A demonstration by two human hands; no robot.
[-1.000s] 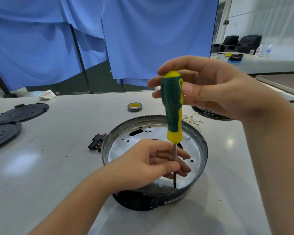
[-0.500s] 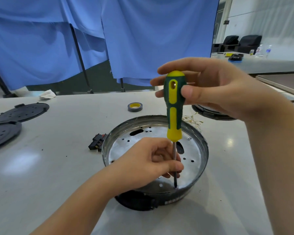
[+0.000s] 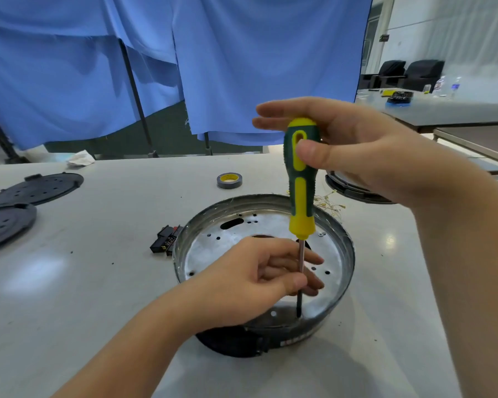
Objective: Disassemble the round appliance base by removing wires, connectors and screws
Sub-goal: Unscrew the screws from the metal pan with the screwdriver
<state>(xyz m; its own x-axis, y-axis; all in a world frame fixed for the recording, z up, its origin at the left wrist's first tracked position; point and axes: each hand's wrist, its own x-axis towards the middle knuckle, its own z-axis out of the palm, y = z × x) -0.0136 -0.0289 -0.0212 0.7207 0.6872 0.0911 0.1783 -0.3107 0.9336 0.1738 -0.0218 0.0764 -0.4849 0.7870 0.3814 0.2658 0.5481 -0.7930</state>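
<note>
The round appliance base [image 3: 338, 248] is a shallow metal pan with a holed floor, sitting on the white table [image 3: 104, 282] in front of me. A green and yellow screwdriver [image 3: 301, 193] stands upright in it, its tip at the near inner edge. My right hand [image 3: 357, 150] grips the handle near its top with thumb and fingers. My left hand [image 3: 256, 278] reaches into the pan and pinches the metal shaft low down. The screw under the tip is hidden. A tangle of thin yellow wires [image 3: 327, 202] lies just behind the base.
A black connector block [image 3: 166, 239] lies left of the base. A roll of grey tape [image 3: 229, 180] sits behind it. Two black round covers [image 3: 38, 188] [image 3: 3, 225] lie at the far left. Another round part [image 3: 357, 191] is behind my right hand. Blue curtains hang behind.
The screwdriver handle has rotated between my right fingers, its yellow panel now facing me. My left fingers shifted slightly on the shaft. The base has stayed put.
</note>
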